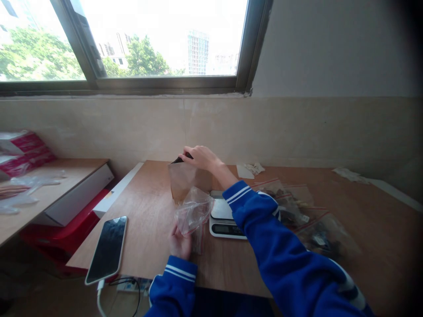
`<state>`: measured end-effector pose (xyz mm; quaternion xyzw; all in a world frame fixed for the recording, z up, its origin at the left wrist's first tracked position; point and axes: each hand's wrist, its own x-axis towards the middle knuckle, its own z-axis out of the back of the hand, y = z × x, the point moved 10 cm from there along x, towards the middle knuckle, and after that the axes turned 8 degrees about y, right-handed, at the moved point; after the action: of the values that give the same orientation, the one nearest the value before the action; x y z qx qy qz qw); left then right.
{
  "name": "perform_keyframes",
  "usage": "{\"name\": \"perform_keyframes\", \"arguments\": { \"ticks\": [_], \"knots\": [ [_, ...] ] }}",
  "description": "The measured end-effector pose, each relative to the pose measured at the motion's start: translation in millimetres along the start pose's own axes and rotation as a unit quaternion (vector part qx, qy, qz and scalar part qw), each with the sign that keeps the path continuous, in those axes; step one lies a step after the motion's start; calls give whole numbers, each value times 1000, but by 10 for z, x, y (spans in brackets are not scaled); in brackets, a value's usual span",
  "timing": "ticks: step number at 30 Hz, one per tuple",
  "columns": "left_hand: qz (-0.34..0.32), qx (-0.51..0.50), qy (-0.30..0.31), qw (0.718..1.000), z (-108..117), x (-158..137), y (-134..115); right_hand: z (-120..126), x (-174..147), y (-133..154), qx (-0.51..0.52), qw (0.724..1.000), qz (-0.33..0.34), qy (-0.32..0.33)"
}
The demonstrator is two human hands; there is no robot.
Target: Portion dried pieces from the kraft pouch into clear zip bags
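My left hand [180, 241] is closed on a clear zip bag [194, 210] with a red edge, which it holds up in front of a brown paper bag [185, 176]. The paper bag stands upright on the wooden table, its dark opening at the top. My right hand [202, 158] is at that opening, with its fingertips partly hidden in it, so what they hold does not show. Beside the bags lies a small white kitchen scale [228, 230] with a metal plate, partly covered by my right sleeve.
Several filled clear zip bags [320, 237] lie to the right of the scale. A phone [107, 248] with a white cable rests at the left table edge. Crumpled paper [254, 168] lies by the wall. On the left table are pink-and-white boxes [23, 149] and plastic gloves [36, 181].
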<state>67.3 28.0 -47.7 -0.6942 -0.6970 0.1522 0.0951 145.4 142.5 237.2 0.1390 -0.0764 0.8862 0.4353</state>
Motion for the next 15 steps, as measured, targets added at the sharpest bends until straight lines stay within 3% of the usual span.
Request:
{"name": "perform_keyframes", "arguments": {
  "ticks": [8,15],
  "knots": [
    [6,21,-11,1000,48,-3,-6,44,-29,-49,92,992,-11,-91],
    [10,26,-39,999,-7,-50,-3,121,-53,-269,137,976,-84,-144]
  ]
}}
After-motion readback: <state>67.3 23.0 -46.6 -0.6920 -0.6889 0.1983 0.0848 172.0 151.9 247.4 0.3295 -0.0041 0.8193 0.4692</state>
